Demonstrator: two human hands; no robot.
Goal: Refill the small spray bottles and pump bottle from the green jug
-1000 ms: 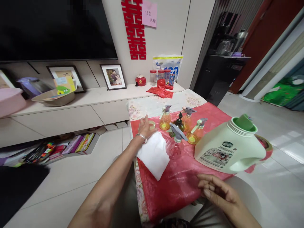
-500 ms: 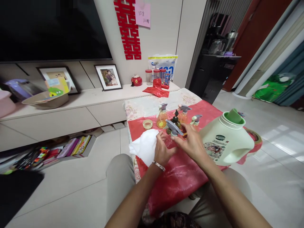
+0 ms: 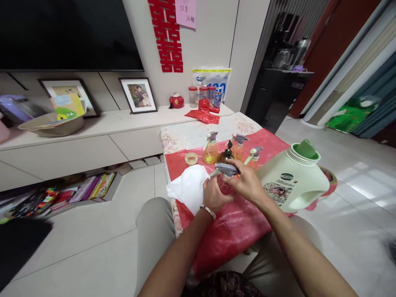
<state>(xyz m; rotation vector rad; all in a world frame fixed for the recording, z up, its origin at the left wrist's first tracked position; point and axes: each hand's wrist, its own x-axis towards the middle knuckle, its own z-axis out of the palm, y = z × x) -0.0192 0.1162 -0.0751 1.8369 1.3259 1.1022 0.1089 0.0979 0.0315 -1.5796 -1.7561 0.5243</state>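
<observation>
A spray bottle with a grey trigger head (image 3: 227, 168) stands between my hands, its clear body partly hidden by them. My left hand (image 3: 215, 195) is curled around the bottle's body. The fingers of my right hand (image 3: 246, 181) are closed on the spray head and neck. Just left of my left hand lies a bunched white cloth (image 3: 189, 187). Behind the hands are a dark pump bottle (image 3: 225, 156) and several spray bottles, among them one with yellow liquid (image 3: 210, 153). A small round lid or dish (image 3: 191, 159) sits beyond the cloth.
Close to my right forearm stands a large pale green detergent jug (image 3: 289, 177) with a green cap in its mouth. Red plastic sheeting (image 3: 229, 235) covers the table. Red-lidded jars (image 3: 193, 97) and a red packet (image 3: 202, 116) lie on the cabinet behind.
My left hand has moved right and closed around the bottle's body. The spray head has turned more level, with my right hand still on it. The camera view has shifted slightly.
</observation>
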